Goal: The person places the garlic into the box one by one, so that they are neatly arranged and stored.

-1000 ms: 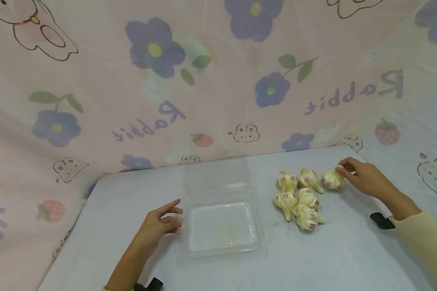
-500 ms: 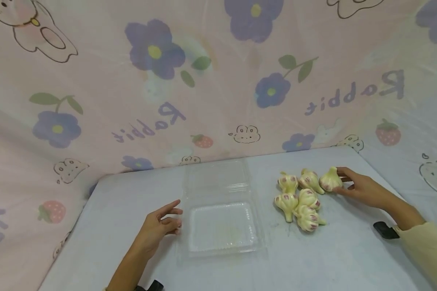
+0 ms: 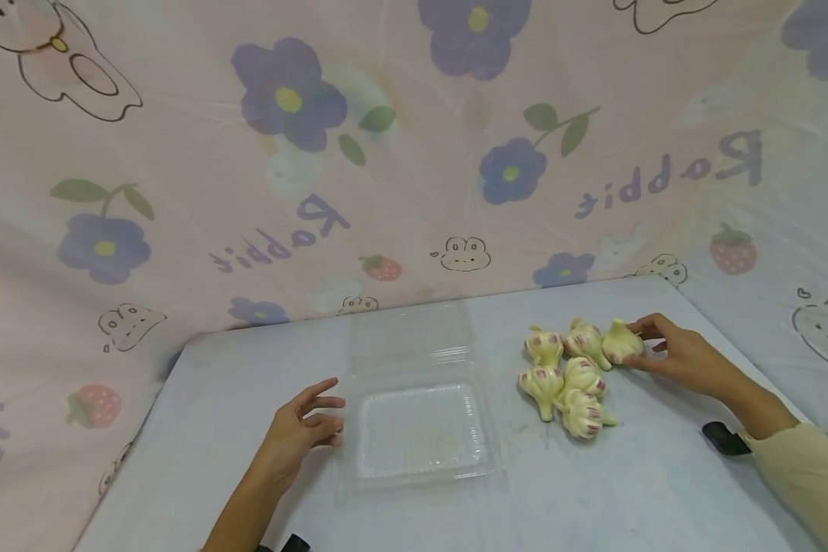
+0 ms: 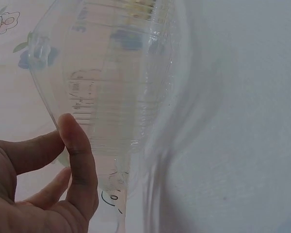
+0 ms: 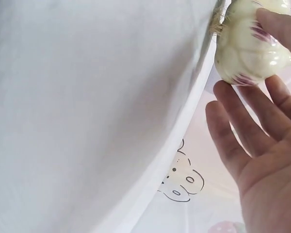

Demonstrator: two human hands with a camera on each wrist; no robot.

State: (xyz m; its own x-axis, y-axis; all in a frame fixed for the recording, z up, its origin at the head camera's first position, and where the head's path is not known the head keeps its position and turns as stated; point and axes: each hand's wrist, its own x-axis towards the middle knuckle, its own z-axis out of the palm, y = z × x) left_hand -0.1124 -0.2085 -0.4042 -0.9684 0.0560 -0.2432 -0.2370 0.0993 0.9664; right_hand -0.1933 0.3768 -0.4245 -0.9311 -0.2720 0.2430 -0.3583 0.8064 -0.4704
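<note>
One garlic bulb [image 3: 621,343], neck up on the white table [image 3: 559,498], pinched between thumb and fingertips of right hand [image 3: 693,359]; five other bulbs [image 3: 584,376] clustered just left of that hand, closest one touching or nearly touching the pinched bulb, can't tell which. Clear plastic container [image 3: 486,429], lid folded back on far side, sits just right of left hand [image 3: 293,437], fingers loosely spread at its edge, holding nothing firmly, contact unclear. Patterned cloth [image 3: 414,153], flowers, strawberries and rabbits, beyond both hands.
</note>
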